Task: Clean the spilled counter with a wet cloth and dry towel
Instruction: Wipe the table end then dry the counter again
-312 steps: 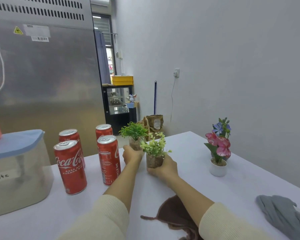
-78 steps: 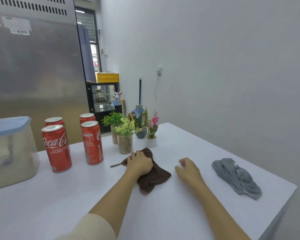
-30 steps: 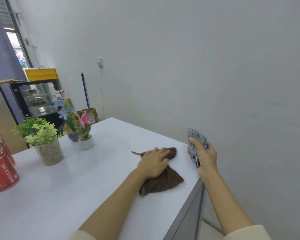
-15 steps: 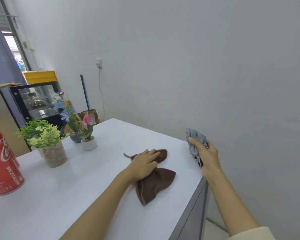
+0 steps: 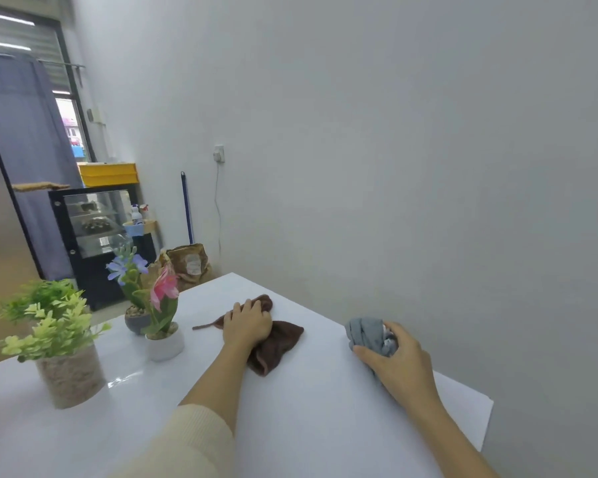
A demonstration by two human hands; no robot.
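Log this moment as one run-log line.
left hand: presses brown cloth on counter | right hand: grips gray towel | plants: at left

There was one view only, from a camera on the person's head. It looked forward and down, tilted, across the white smooth counter (image 5: 325,408) toward the plain grey wall (image 5: 394,167). Both forearms reached in from the bottom edge, close to the lens.

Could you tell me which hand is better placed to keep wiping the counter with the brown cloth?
Left: the left hand presses the brown cloth; the right hand grips the grey towel.
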